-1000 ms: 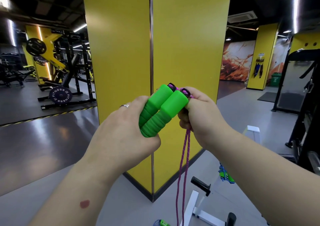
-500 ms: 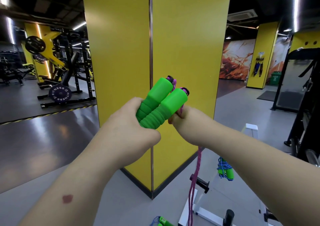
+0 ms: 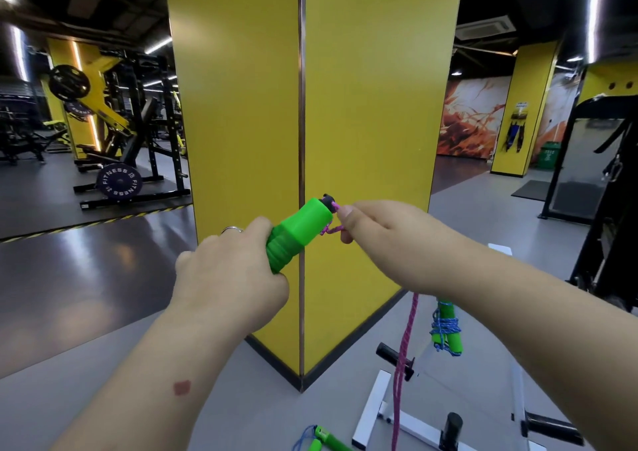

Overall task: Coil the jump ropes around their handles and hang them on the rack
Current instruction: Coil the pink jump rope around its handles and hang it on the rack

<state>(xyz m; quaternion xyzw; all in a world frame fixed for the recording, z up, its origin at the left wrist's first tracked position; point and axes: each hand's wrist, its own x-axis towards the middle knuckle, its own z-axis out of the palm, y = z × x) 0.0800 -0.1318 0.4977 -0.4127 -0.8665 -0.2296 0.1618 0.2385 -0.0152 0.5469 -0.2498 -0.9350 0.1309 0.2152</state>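
Holding: left hand (image 3: 228, 278) is wrapped as a closed grip round the lower end of the green handles (image 3: 297, 233), a ring on one finger.
Handles: two green foam handles pressed side by side, tilted up and to the right, black caps at the top end, held in front of the yellow pillar (image 3: 362, 105).
Right hand: the right hand (image 3: 383, 233) pinches the pink rope (image 3: 407, 340) between thumb and fingers just beside the caps, its grip closed on the cord.
Rope: a short loop of pink cord shows between the caps and the pinching fingers; the rest drops from under the right forearm as two strands toward the floor.
Rack: a white rack (image 3: 373, 412) with black pegs stands low at right; a coiled jump rope (image 3: 445, 329) with green handles and blue cord hangs on it.
Floor: another blue-corded rope (image 3: 321, 438) with green handles lies on the grey floor near the rack's foot.
Room: weight machines stand well apart on the left.
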